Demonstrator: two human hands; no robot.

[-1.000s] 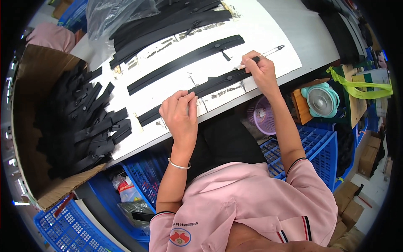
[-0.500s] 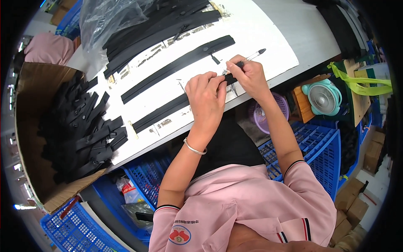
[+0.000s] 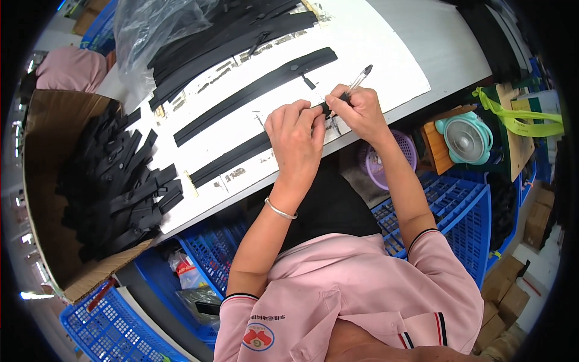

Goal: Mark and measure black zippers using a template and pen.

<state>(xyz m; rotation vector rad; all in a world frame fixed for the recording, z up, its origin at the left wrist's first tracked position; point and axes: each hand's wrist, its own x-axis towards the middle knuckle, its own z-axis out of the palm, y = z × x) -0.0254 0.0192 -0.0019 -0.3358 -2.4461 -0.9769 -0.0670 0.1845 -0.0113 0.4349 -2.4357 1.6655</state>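
Note:
A long black zipper (image 3: 232, 160) lies along the near edge of the white work board (image 3: 386, 66). My left hand (image 3: 295, 136) presses on its right-hand part, fingers bent and closed over it. In my right hand (image 3: 360, 114) is a pen (image 3: 363, 77) with a clear barrel, pinched between thumb and fingers; its dark end points up and away. The pen's lower end meets the zipper's end beside my left fingertips, where the contact is hidden. Farther back lies a second black zipper (image 3: 253, 96), with a small pull tab (image 3: 309, 82) sticking out from it.
More black strips (image 3: 235, 45) are piled at the back beside a clear plastic bag (image 3: 160, 36). A cardboard box (image 3: 45, 127) full of black pieces stands at left. Below the table are blue crates (image 3: 464, 223), a purple basket (image 3: 410, 154) and a teal fan (image 3: 464, 139).
The pen's upper end has swung left and stands steeper. My right hand has shifted only slightly, and my left hand stays pressed on the zipper.

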